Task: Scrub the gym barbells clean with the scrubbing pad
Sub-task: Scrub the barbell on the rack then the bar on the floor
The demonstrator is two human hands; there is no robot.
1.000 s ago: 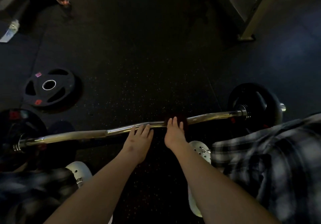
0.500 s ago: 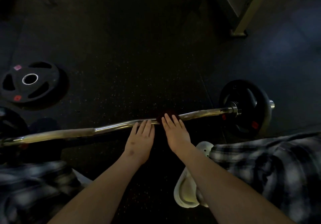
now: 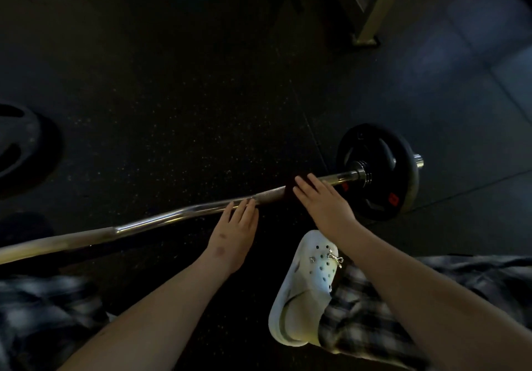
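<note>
A chrome curl barbell [image 3: 161,217] lies across the dark rubber floor, with a black weight plate [image 3: 383,169] on its right end. My left hand [image 3: 234,234] rests flat with straight fingertips touching the bar near its middle. Further right, my right hand [image 3: 322,198] presses a dark scrubbing pad [image 3: 290,185] onto the bar with straight fingers. The pad is mostly hidden under the fingers and hard to make out in the dim light.
A loose black plate [image 3: 17,146] lies on the floor at the left edge. A metal frame leg [image 3: 371,16] stands at the top right. My white clog [image 3: 305,290] and plaid trouser legs sit just behind the bar.
Both hands have slid to the right along the bar, the right hand taking the pad closer to the weight plate. The view has shifted right too.
</note>
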